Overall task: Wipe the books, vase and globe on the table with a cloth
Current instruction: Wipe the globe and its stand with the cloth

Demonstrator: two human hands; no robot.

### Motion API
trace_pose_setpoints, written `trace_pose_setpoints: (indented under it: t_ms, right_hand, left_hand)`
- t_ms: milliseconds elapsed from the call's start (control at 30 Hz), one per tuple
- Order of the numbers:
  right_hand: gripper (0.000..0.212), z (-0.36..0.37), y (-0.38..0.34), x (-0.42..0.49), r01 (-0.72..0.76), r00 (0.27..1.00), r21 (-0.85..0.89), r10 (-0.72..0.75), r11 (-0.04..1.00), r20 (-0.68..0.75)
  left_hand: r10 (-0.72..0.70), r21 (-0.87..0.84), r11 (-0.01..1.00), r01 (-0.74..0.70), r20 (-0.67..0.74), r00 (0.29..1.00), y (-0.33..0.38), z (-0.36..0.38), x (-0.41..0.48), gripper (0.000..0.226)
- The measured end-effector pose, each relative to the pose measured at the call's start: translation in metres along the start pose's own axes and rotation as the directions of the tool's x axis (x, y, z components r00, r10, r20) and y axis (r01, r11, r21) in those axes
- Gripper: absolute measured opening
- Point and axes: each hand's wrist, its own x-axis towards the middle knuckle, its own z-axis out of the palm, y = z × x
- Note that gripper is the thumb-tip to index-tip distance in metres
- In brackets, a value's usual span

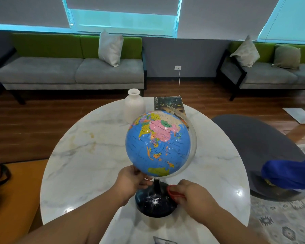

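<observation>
The globe (158, 143) stands on the round white table (86, 147), right in front of the person. Both hands are on it.

The left hand (133, 181) is under the blue ball, on its left side. Its fingers curl up against the bottom of the ball and hold it, and the fingertips reach close to the thin black stem.

The right hand (192, 192) is lower down, just right of the stem. It pinches a small red cloth (173, 191) in curled fingers. Only a bit of the cloth peeks out at the fingertips. The cloth touches the top of the round black base (153, 203). Small white specks lie on the base, just left of this hand.

The ball leans to the right in a clear ring. Pink, yellow and green lands face the person.

Far beyond the left hand, a white vase (134, 106) stands upright at the back of the table. Beyond the right hand, a dark book (167, 103) lies flat behind the globe, just right of the vase. The ball hides part of the book.

To the right of the right hand, past the table edge, is a gray chair (253, 138) with something blue (289, 175) on it. Far behind it all are two gray and green sofas (69, 71) with pillows (110, 48).
</observation>
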Motion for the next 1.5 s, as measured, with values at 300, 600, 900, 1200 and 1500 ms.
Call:
trace_pose_setpoints:
  t_ms: [300,600,900,1200,1500]
  right_hand:
    - [0.032,0.008,-0.006,-0.004,0.068,0.997,0.07,-0.07,0.995,0.02]
    - [0.041,0.009,-0.017,0.002,0.112,0.964,0.074,-0.091,0.991,-0.249]
    - [0.037,-0.003,-0.027,0.007,0.167,0.953,-0.007,-0.163,0.986,-0.257]
    - [0.047,-0.002,-0.029,0.011,0.145,0.961,-0.056,-0.154,0.988,-0.228]
    - [0.029,-0.006,-0.007,0.004,0.014,1.0,0.027,-0.014,1.0,0.024]
  left_hand:
    - [-0.038,-0.002,0.999,0.038,-0.001,0.999,0.0,0.004,-0.003,0.017]
    - [-0.003,-0.007,1.0,0.003,-0.028,1.0,0.0,0.002,0.002,0.011]
    - [-0.005,-0.027,1.0,0.004,-0.041,0.999,-0.001,0.006,0.0,0.012]
    - [0.0,-0.004,1.0,0.0,-0.038,0.999,0.0,0.004,0.002,0.011]
    - [-0.019,-0.043,0.999,0.018,-0.029,0.999,-0.002,0.0,0.0,0.015]
